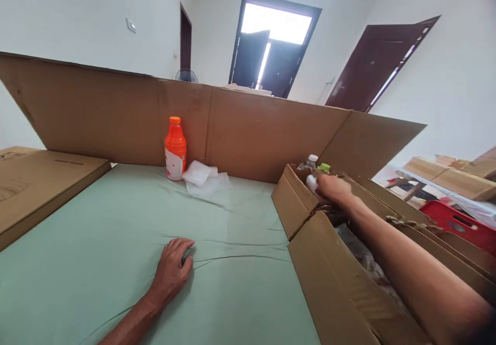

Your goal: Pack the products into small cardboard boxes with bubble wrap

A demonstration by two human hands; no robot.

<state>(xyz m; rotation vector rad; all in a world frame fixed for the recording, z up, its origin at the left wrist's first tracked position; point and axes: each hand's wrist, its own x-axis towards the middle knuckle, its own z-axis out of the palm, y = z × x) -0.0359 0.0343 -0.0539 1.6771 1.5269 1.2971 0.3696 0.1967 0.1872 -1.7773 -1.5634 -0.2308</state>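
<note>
My left hand point(172, 265) rests palm down on the pale green cloth point(232, 293), its fingers lightly bent and the thumb apart. Nothing shows in it. Over at the right, my right hand point(334, 189) reaches into a cardboard box point(296, 198) with its fingers closed round a white rounded thing point(311, 183). Most of that thing is hidden by the hand and the box. Just behind it, in the same box, stand a clear bottle with a white cap point(313, 158) and something with a green cap point(323, 168).
An orange bottle point(175, 146) stands at the back beside crumpled bubble wrap point(199, 174). Behind them rises a cardboard panel point(256, 128). Nearer, another open box point(333, 278) holds clear plastic. A flat carton point(46, 179) lies left; a red crate point(461, 223) is far right.
</note>
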